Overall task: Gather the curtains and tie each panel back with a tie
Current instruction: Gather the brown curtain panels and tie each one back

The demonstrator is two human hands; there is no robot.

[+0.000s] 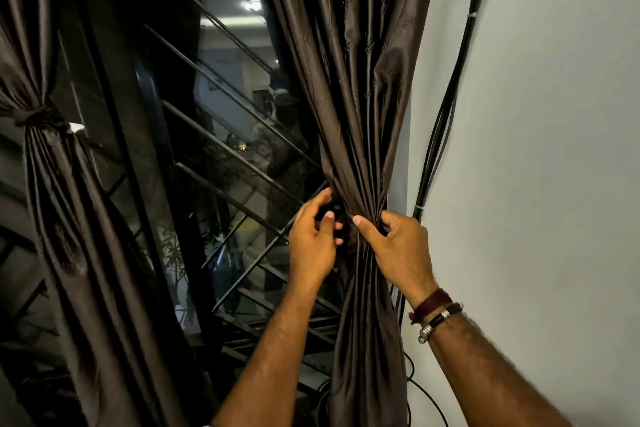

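Observation:
A dark brown right curtain panel [356, 87] hangs next to the white wall, bunched into a narrow waist at hand height. My right hand [398, 250] grips the gathered folds from the right. My left hand [311, 239] pinches a dark tie [337, 210] at the left side of the same waist; most of the tie is hidden by fingers and fabric. At the far left, the left curtain panel [69, 218] is gathered, with a dark tie [40, 116] wrapped around it.
A dark window with a diagonal metal grille [221, 135] fills the middle, reflecting a lit room. The white wall [554, 149] stands to the right, with a bundle of black cables [446, 107] running down it beside the curtain.

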